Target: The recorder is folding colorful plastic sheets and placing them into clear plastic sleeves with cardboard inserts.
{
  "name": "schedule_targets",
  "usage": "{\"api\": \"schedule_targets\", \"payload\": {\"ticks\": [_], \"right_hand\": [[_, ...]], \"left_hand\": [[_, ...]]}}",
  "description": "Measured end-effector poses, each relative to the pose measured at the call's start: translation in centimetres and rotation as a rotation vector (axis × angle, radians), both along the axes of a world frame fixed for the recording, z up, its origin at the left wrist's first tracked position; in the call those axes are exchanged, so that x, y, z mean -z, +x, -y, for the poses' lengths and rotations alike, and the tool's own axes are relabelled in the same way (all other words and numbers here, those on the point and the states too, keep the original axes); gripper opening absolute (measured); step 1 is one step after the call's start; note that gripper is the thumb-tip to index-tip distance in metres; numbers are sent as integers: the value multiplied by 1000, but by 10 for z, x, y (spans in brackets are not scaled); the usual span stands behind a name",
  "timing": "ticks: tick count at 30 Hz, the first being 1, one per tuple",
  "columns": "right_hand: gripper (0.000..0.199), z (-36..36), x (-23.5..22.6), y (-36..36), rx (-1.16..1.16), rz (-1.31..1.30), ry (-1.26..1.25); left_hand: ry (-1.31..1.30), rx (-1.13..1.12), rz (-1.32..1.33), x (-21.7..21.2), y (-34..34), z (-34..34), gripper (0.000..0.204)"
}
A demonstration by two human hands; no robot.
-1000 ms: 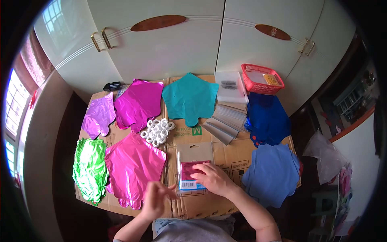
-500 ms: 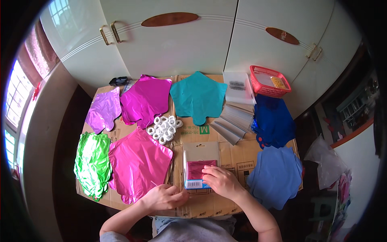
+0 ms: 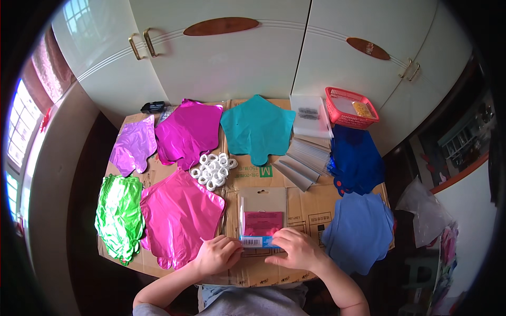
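A clear packet (image 3: 263, 199) with a grey-brown card backing lies flat at the front middle of the cardboard. Inside is a folded dark pink foil piece (image 3: 262, 219), and a blue and white label strip runs along the lower end. My left hand (image 3: 219, 254) is closed at the packet's lower left corner, with a thin pale stick (image 3: 203, 239) jutting out from its fingers. The fingertips of my right hand (image 3: 299, 249) rest on the packet's lower right part. The thumb of that hand is spread apart, toward the near edge.
Flat foil balloons surround the packet: pink (image 3: 182, 218), green (image 3: 119, 216), lilac (image 3: 133, 145), magenta (image 3: 191, 131), teal (image 3: 258, 126), dark blue (image 3: 358, 158), pale blue (image 3: 359, 231). White ribbon rolls (image 3: 213, 171), fanned cards (image 3: 303, 163), clear bags (image 3: 310, 124) and a red basket (image 3: 350, 117) lie beyond.
My right hand has slid down from the folded pink foil to the packet's lower right part. My left hand has shifted slightly up, close to the lower left corner.
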State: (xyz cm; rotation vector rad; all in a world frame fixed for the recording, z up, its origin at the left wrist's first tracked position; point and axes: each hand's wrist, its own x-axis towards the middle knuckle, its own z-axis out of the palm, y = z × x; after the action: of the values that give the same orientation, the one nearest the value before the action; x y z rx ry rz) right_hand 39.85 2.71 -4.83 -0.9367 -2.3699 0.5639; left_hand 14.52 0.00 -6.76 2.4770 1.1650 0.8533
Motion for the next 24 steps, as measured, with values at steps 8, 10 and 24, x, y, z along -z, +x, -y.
{"api": "schedule_targets", "payload": {"ticks": [8,10,24], "right_hand": [[19,1,18,-3,75,61,72],[18,0,18,-5,90,64,63],[84,4,24,-6,502,35,85]], "left_hand": [[-225,-147,42,-1,5,-7,11],[-283,-198,49,-2,8,-9,13],[-435,-431,-111,-10,24,-15,35]]}}
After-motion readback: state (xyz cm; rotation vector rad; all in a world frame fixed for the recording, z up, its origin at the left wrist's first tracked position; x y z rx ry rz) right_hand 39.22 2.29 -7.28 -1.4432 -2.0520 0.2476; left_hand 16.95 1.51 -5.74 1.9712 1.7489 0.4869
